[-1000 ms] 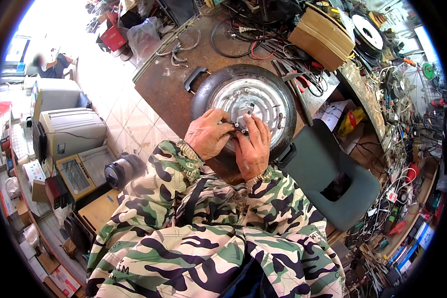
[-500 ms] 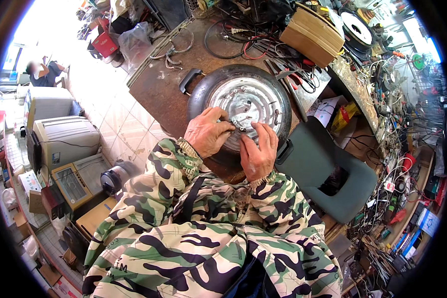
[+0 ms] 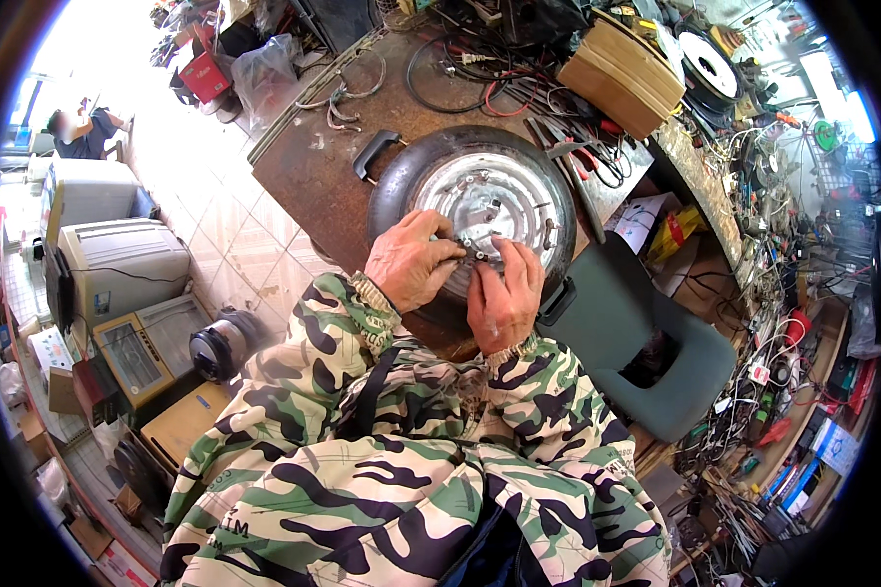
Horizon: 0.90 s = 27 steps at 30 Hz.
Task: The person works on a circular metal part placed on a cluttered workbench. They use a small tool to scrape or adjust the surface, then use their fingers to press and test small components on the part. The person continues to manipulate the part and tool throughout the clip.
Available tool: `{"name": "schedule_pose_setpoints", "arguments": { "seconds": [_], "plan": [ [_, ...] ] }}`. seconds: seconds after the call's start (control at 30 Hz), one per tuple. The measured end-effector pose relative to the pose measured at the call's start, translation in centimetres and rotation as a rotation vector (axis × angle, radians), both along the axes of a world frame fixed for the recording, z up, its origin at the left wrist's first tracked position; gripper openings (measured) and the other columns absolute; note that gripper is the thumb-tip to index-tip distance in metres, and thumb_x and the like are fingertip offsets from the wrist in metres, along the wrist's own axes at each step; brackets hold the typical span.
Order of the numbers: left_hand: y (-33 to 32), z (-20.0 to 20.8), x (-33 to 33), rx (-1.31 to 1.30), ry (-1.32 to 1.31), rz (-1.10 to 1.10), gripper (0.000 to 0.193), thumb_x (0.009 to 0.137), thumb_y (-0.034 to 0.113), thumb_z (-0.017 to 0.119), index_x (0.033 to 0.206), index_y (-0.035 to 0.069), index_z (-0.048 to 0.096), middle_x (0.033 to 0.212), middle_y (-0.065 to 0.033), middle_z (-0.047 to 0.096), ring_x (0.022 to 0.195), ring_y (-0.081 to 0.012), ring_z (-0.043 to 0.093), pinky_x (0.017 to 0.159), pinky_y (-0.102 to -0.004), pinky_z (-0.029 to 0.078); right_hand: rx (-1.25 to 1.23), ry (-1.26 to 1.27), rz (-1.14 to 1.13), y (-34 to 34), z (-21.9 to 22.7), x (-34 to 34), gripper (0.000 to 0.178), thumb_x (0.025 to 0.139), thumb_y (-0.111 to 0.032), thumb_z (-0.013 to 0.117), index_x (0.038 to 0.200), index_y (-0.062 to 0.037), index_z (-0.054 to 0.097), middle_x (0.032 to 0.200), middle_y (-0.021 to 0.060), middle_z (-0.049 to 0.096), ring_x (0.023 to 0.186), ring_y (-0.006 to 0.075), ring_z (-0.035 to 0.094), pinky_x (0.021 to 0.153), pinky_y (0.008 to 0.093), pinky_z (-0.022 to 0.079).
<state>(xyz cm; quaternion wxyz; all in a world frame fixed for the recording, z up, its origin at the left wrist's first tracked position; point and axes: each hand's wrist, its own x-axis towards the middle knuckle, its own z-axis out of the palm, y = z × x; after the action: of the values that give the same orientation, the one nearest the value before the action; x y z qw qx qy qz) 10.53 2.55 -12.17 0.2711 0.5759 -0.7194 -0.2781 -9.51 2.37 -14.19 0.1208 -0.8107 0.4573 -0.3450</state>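
A round pan-like appliance lies on the workbench, its silver metal face up inside a wide black rim. Small studs and fittings stand on that face, and black handles stick out at two sides. My left hand reaches over the near left rim, thumb and fingertips pinched together at a small dark fitting near the edge. Beside it my right hand has its fingers bent down to the same spot, the tips close together. Whatever is between the fingertips is too small to make out.
Pliers, cables and a cardboard box lie behind on the rusty workbench. A dark green plastic housing is at the right. Tools and wires crowd the far right; appliances stand left, where a person sits farther off.
My right hand has shifted slightly left and down at the fitting. The left hand keeps almost the same place, still pinching. The view has turned a little.
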Motion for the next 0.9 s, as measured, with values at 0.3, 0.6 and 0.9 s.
{"name": "schedule_pose_setpoints", "arguments": {
  "seconds": [0.3, 0.6, 0.9],
  "plan": [
    [0.3, 0.1, 0.2, -0.005, 0.009, 0.042, 0.020, 0.083, 0.008, 0.084, 0.103, 0.008, 0.084, 0.109, -0.0082, 0.068, 0.109, -0.0306, 0.068, 0.092, -0.0426, 0.057, 0.010, 0.054, 0.101, 0.7, 0.2, -0.4, 0.030, 0.083, -0.003, 0.077, 0.113, 0.0030, 0.080, 0.147, 0.0236, 0.062, 0.135, 0.0444, 0.058, 0.113, 0.0567, 0.045],
    [0.2, -0.1, 0.2, -0.010, 0.018, 0.031, 0.020, 0.083, 0.008, 0.085, 0.102, 0.008, 0.083, 0.109, -0.0077, 0.068, 0.109, -0.0306, 0.068, 0.093, -0.0422, 0.057, 0.045, 0.109, 0.059, 1.6, 0.4, -0.1, 0.037, 0.084, -0.007, 0.075, 0.119, 0.0060, 0.077, 0.151, 0.0267, 0.059, 0.139, 0.0463, 0.054, 0.116, 0.0578, 0.042],
    [0.2, -0.3, 0.3, -0.023, 0.044, 0.037, 0.019, 0.082, 0.008, 0.085, 0.102, 0.007, 0.083, 0.109, -0.0077, 0.068, 0.108, -0.0309, 0.068, 0.092, -0.0426, 0.057, 0.148, 0.040, 0.075, 1.3, 0.5, 0.6, 0.039, 0.084, -0.005, 0.072, 0.120, 0.0067, 0.076, 0.155, 0.0274, 0.054, 0.144, 0.0487, 0.050, 0.118, 0.0590, 0.039]
  ]
}}
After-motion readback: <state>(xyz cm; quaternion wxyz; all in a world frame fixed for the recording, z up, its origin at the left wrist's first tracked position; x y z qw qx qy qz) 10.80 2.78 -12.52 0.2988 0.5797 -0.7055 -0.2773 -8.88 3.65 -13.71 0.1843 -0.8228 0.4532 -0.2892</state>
